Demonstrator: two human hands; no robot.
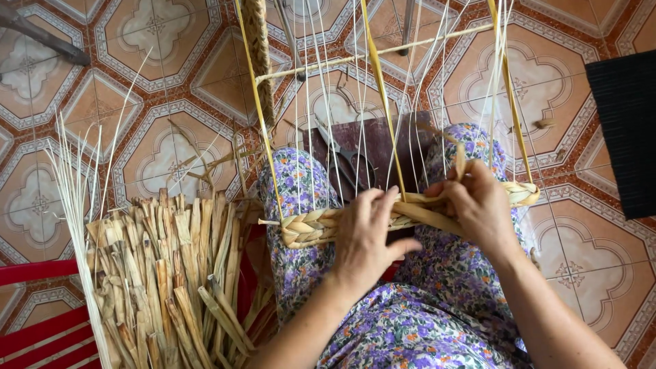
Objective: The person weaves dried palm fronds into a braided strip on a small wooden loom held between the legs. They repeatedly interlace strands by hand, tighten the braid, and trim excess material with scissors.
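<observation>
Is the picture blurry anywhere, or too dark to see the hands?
Head view: bright, even daylight, soft shadows; left hand, right hand and woven braid look sharp; thin strings smear slightly; floor tiles bend a little near the edges.

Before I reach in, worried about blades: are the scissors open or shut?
Shut: the scissors lie flat, blades together, beyond both hands.

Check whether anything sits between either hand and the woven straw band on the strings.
Nothing visible does. The left hand and right hand both rest directly on the woven straw band. The vertical strings rise behind it, and the scissors lie beyond, on the lap.
</observation>
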